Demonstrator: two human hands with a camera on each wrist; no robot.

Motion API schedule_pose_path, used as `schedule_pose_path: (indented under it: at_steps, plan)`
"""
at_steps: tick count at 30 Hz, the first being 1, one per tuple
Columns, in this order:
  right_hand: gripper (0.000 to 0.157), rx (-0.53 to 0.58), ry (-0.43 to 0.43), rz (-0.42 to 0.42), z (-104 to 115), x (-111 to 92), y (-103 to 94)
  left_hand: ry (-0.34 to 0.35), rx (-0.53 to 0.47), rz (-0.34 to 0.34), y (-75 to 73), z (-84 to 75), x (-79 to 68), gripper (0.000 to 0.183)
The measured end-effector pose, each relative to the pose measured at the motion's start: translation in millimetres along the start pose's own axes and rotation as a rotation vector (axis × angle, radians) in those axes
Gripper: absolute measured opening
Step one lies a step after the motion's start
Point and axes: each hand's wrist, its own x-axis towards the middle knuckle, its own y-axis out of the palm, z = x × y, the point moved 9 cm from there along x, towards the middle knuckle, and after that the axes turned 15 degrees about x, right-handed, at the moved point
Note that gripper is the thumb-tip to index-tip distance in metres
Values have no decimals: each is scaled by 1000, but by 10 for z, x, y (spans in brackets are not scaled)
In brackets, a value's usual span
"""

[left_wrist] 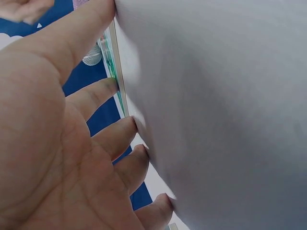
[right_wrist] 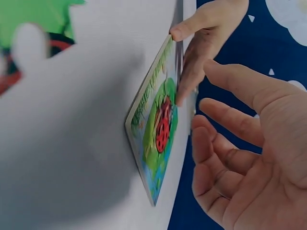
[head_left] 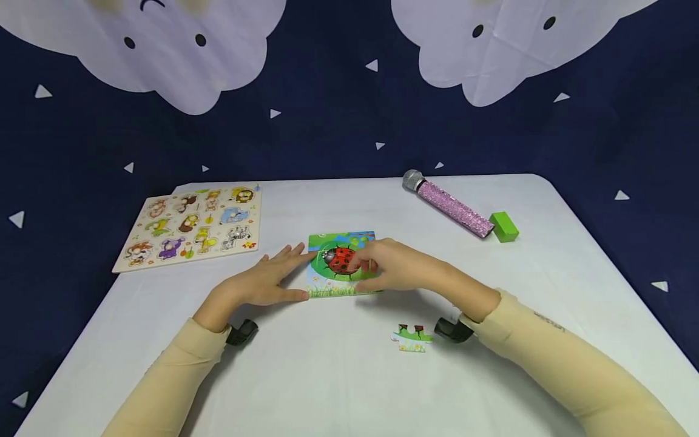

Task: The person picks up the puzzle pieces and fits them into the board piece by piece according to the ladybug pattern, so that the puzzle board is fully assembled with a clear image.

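A square ladybug puzzle board (head_left: 327, 285) lies flat on the white table, its red ladybug on a green leaf shape. My left hand (head_left: 267, 280) rests at its left side, fingers spread, thumb and index fingertips right at the edge. In the left wrist view the fingers (left_wrist: 103, 96) reach down to the table beside the board's rim. Over the board's right part hovers my right hand (head_left: 395, 265), fingers loosely bent; the right wrist view shows nothing in that hand (right_wrist: 240, 153). A loose jigsaw piece (head_left: 413, 340), green with red and black bits, lies nearer me, below the right hand.
At the back left is a wooden animal peg puzzle (head_left: 191, 224). A pink glitter microphone (head_left: 453, 206) lies at the back right, its lower end beside a green block (head_left: 505, 227). A dark blue cloth with clouds (head_left: 327, 121) hangs behind the table.
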Motion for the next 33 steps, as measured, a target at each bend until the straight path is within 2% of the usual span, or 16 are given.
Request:
schedule_pose_path:
  at_steps: [8,17,23,33]
  plan:
    - [43,27,62,21,-177,-473,30,5,-10,2,10,-28,17,90]
    - [46,61,91,25,-342,-848,184,4,-14,-4,1,-23,6,89]
    - [46,72,88,6,-356,-1008,255,7,-10,-6,-2,-21,-1,89]
    - [51,35,84,-24,-324,-1130,316,2,-1,-3,4,-1,0,90]
